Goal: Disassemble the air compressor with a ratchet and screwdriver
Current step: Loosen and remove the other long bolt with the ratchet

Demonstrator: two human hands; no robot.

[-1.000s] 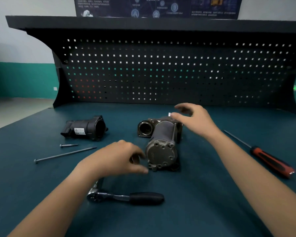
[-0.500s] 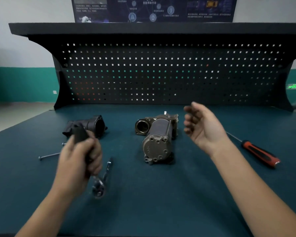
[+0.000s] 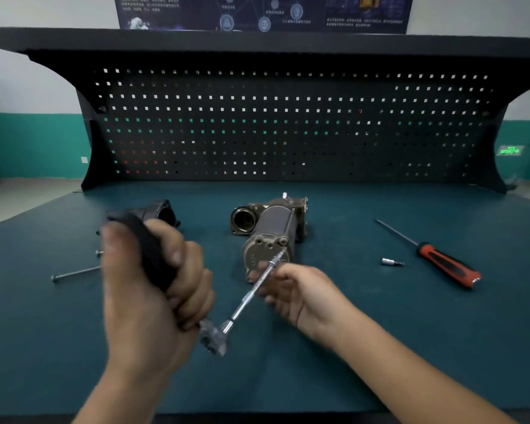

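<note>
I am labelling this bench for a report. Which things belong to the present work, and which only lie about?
In the job: ratchet, gripped by left hand; its extension bar, held by right hand; air compressor.
Lying about: screwdriver; small socket; long bolt; black detached housing.

The ratchet [image 3: 149, 250] is showing a matt black, rubbery grip, while its head and the extension bar [image 3: 257, 286] are gleaming as polished bright metal. The air compressor [image 3: 273, 231] is looking like dull brownish-grey cast metal, slightly rough, and the black housing [image 3: 162, 211] is reading as matt plastic. The screwdriver [image 3: 447, 264] is wearing a faintly glossy red-and-black plastic handle on a bare steel shank, and the bench mat [image 3: 380, 347] is lying matt and smooth.
</note>
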